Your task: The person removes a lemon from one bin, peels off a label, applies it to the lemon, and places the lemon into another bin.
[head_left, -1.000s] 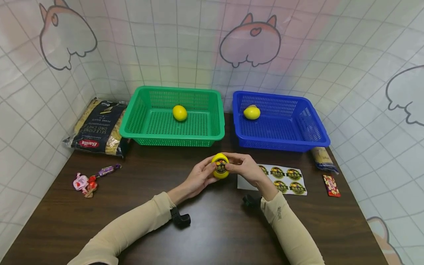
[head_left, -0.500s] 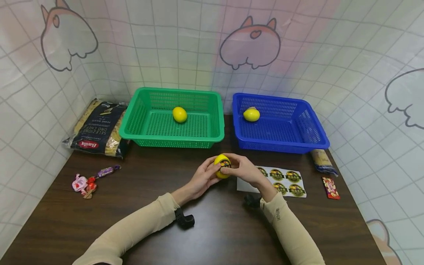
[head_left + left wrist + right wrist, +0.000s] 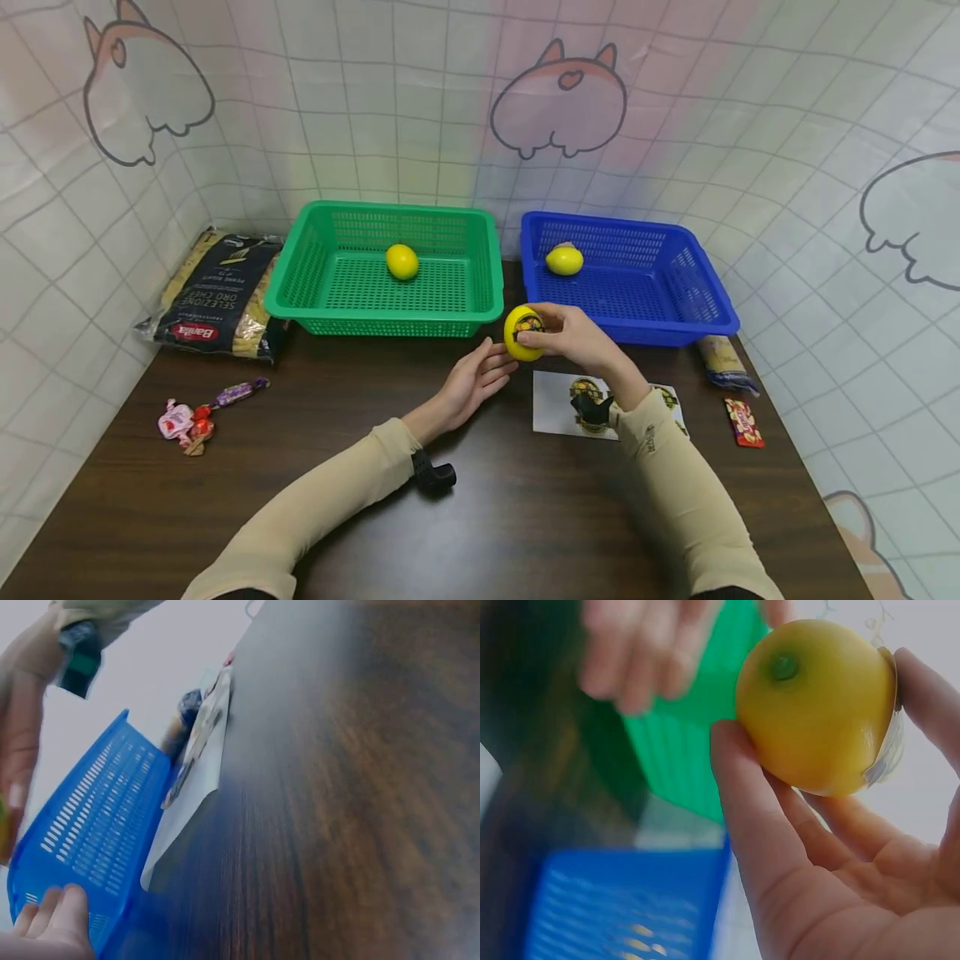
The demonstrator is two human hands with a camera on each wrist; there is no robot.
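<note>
My right hand (image 3: pixel 588 342) holds a yellow lemon (image 3: pixel 517 346) between thumb and fingers, raised over the table by the blue basket's front left corner. A round black-and-gold sticker (image 3: pixel 530 323) is on the lemon, with the thumb over part of it. In the right wrist view the sticker's edge (image 3: pixel 885 754) stands away from the skin. My left hand (image 3: pixel 468 387) is open beside the lemon, fingers extended and fingertips close to its lower left side. The sticker sheet (image 3: pixel 551 404) lies below the right hand, partly hidden by the wrist and its camera.
A green basket (image 3: pixel 382 327) holds one lemon (image 3: pixel 402 262); a blue basket (image 3: pixel 637 331) holds another lemon (image 3: pixel 565 259). A pasta bag (image 3: pixel 225 292) lies at left, above several wrapped candies (image 3: pixel 176 421). At right are a small bag (image 3: pixel 726 362) and a red snack packet (image 3: pixel 744 422).
Both hands held the lemon earlier. The left hand has let go and its fingers have straightened; the right hand has carried the lemon up and rightward, toward the blue basket.
</note>
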